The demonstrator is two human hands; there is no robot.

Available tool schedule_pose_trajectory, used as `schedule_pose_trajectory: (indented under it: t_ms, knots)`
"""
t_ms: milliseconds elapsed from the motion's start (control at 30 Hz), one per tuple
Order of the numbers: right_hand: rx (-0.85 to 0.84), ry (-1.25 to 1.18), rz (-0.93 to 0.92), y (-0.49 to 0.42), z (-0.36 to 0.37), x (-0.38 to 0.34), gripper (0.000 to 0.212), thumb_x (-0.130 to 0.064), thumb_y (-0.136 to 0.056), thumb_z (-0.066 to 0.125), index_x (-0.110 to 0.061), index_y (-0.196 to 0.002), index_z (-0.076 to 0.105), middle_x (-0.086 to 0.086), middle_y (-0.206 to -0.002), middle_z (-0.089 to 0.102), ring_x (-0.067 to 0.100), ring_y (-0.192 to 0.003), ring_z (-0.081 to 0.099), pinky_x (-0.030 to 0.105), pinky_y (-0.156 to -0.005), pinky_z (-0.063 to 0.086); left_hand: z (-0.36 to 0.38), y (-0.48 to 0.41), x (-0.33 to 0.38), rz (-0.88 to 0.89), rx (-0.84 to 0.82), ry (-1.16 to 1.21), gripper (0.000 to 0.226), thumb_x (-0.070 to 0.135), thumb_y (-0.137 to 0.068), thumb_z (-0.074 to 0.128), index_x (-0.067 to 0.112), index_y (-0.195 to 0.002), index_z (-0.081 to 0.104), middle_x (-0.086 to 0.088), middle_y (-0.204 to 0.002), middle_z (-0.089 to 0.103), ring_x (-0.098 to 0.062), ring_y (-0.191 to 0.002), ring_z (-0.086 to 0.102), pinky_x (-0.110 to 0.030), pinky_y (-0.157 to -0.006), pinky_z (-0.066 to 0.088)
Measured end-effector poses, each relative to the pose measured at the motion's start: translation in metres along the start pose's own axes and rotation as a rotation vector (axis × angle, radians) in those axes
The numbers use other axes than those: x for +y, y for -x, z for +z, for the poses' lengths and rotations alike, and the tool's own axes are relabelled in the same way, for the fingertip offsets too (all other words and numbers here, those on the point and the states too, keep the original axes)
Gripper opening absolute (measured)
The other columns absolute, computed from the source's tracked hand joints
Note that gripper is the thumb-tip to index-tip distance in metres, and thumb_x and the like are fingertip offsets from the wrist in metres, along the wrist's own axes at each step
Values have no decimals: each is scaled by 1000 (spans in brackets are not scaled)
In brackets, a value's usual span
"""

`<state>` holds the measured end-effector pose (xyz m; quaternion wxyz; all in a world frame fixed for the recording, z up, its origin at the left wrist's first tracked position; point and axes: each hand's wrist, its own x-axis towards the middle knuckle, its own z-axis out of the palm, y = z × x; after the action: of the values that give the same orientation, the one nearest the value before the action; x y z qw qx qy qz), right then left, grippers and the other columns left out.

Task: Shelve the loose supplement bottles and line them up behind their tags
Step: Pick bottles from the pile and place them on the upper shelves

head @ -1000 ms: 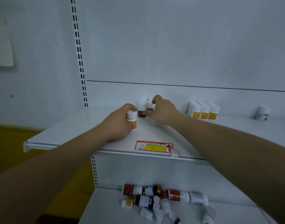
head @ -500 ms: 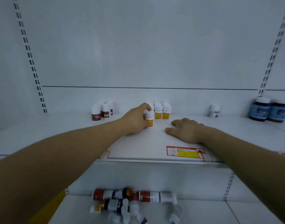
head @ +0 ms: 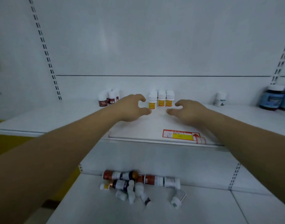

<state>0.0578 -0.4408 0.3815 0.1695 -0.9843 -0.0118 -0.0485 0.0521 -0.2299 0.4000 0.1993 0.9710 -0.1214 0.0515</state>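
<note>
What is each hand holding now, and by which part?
Nothing. The left hand curves open beside the front yellow-labelled bottle without gripping it; the right hand is open and empty.

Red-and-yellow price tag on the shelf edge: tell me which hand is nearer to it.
Right. The right hand is just behind the price tag; the left hand is farther left, beside the yellow-label bottles.

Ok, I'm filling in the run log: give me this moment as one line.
left hand: empty, beside yellow-label bottles | right hand: empty, at their other side | loose bottles: heaped on lower shelf
</note>
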Motion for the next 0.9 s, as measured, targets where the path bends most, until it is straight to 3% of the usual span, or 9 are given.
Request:
schedule_pose_trajectory:
  t_ms: [133,300,400,500,533,600,733,800,900]
  knots:
    - [71,33,-117,30,-1,-41,63,-62,-88,48,-23,-138,46,6,-149,38,25,-134,36,32,-102,31,-17,76,-17,17,-22,-23,55,58,-88,49,32,-136,42,4,-145,41,-16,-125,45,-24,-91,31]
    - [110,-39,-259,102,36,-104,64,-64,-86,49,-30,-140,41,-3,-152,33,18,-137,31,32,-107,28,-11,176,-63,47,2,58,56,55,-86,54,37,-137,39,12,-147,36,-12,-122,45,-25,-93,34]
    - [109,-14,-374,152,72,-123,65,-59,-87,51,-28,-142,39,-5,-148,38,14,-136,31,26,-109,22,17,218,-101,17,-98,116,56,50,-87,57,36,-137,39,12,-145,38,-11,-125,42,-24,-98,34]
    - [69,-7,-388,184,112,-124,61,-54,-89,52,-28,-143,40,-6,-149,36,12,-138,26,22,-109,17,58,233,-135,-11,-256,198,45,37,-89,61,23,-130,50,7,-128,53,-9,-107,51,-16,-83,40]
    - [55,0,-386,188,126,-121,60,-52,-90,53,-27,-143,41,-5,-150,37,13,-138,27,22,-109,17,74,233,-145,-38,-308,212,45,35,-89,61,21,-131,50,7,-125,52,-8,-104,50,-15,-78,39]
    - [-2,-18,-337,189,152,-113,56,-48,-91,55,-23,-140,45,-1,-146,43,15,-135,33,21,-106,21,110,228,-165,-104,-408,197,58,39,-89,61,26,-140,39,5,-141,43,-11,-118,45,-16,-86,34]
    - [-179,-95,-223,164,209,-81,35,-40,-91,58,-18,-117,60,0,-110,62,23,-109,55,24,-78,35,177,202,-189,-186,-531,181,72,42,-90,59,23,-149,23,-2,-154,25,-19,-135,35,-25,-105,32]
    - [-264,-123,-127,143,245,-56,42,-44,-90,57,-21,-126,57,1,-123,61,23,-114,56,28,-87,42,206,182,-195,-208,-542,183,72,40,-90,59,22,-149,21,-4,-154,25,-21,-135,35,-29,-108,32]
    - [-409,-84,46,110,300,-18,57,-45,-93,54,-11,-138,44,9,-138,51,25,-123,50,30,-98,40,254,144,-203,-203,-494,182,68,35,-90,60,22,-148,25,-7,-150,32,-24,-129,41,-33,-105,36]
